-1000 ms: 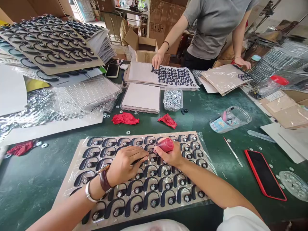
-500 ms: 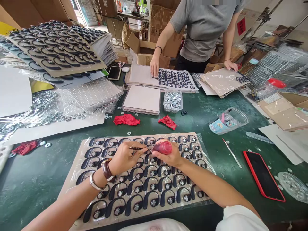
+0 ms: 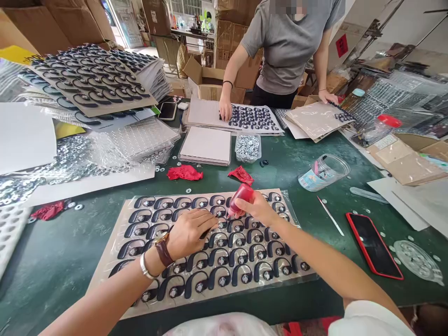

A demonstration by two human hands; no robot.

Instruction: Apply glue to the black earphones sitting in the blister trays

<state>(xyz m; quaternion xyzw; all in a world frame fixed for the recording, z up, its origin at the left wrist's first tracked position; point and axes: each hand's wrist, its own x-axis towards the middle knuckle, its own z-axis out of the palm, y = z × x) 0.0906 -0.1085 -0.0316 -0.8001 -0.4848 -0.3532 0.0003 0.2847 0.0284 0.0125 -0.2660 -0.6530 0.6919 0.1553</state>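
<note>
A board (image 3: pixel 115 233) under clear film lies before me, covered with rows of black hook-shaped pieces (image 3: pixel 220 277), each bearing a round part with a silvery centre. My right hand (image 3: pixel 254 207) grips a small red squeeze bottle (image 3: pixel 241 196), tilted so its nozzle points down and left at a piece in the upper middle rows. My left hand (image 3: pixel 194 231) rests low over the board just left of the nozzle, fingers together. Part of a thin dark tool (image 3: pixel 209 232) shows below its fingers; its tip is hidden.
Crumpled red cloths (image 3: pixel 185 172), a tub of metal washers (image 3: pixel 248 148) and a clear jar (image 3: pixel 324 172) stand beyond the board. At right lie tweezers (image 3: pixel 331 215) and a red-cased phone (image 3: pixel 374 245). Loaded boards (image 3: pixel 94 84) are stacked at left. A co-worker (image 3: pixel 290 56) handles another sheet opposite.
The bottle has swung from lying toward me to nozzle-down. My left hand has turned palm down, its tool now mostly hidden. The view has shifted slightly.
</note>
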